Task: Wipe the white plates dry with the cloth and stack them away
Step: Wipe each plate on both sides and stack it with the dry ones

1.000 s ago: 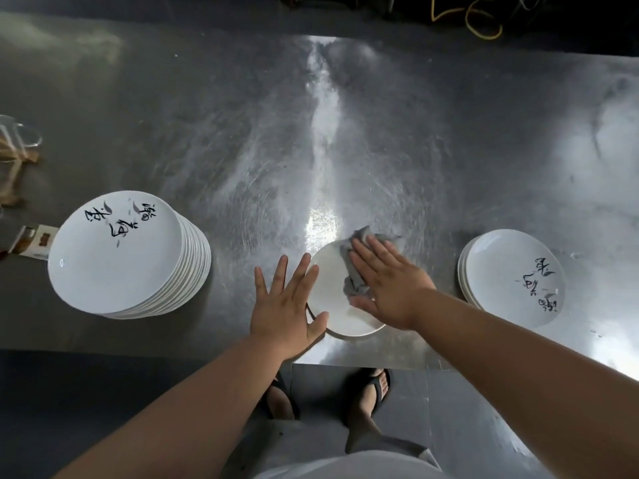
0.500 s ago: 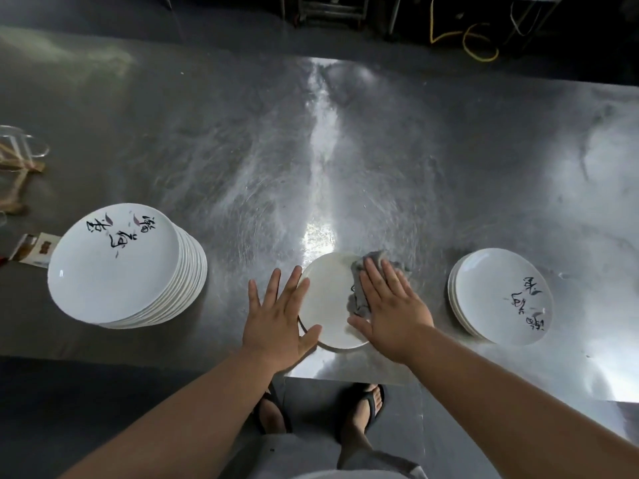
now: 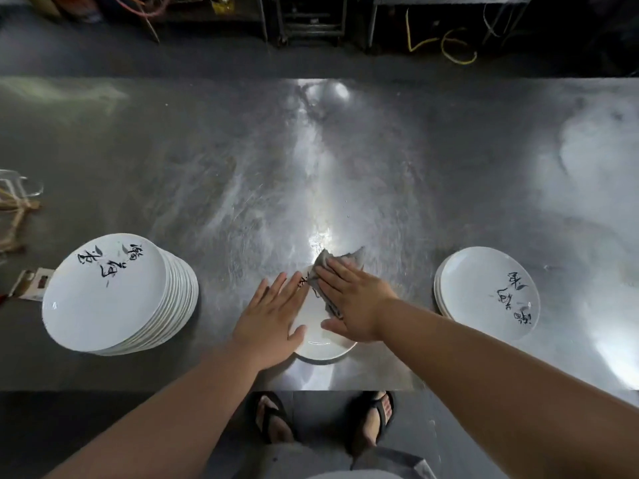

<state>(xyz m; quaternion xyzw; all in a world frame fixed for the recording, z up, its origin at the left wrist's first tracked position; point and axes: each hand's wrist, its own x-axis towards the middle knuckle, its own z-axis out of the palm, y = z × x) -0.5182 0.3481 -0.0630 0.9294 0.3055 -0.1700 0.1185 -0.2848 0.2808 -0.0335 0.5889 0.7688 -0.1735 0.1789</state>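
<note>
A single white plate [image 3: 323, 345] lies flat near the steel table's front edge, mostly covered by both hands. My right hand [image 3: 356, 302] lies flat with straight fingers on a grey cloth [image 3: 340, 262], pressing it onto the plate's far right part. My left hand [image 3: 271, 318] rests flat on the plate's left side, fingers straight and spread, thumb on the plate. A tall stack of white plates [image 3: 110, 295] with black brush writing stands at the left. A low stack of the same plates [image 3: 487, 293] sits at the right.
The steel table [image 3: 311, 167] stretches wide behind the plates. A glass holder with wooden sticks [image 3: 15, 209] and a small packet [image 3: 33, 283] sit at the far left. Beyond the table's back edge are dark shelving and a yellow cable [image 3: 446, 51]. My sandalled feet show below the front edge.
My right hand has slid the cloth toward the plate's far edge. My left hand has moved further onto the plate's left side. The camera has tilted up.
</note>
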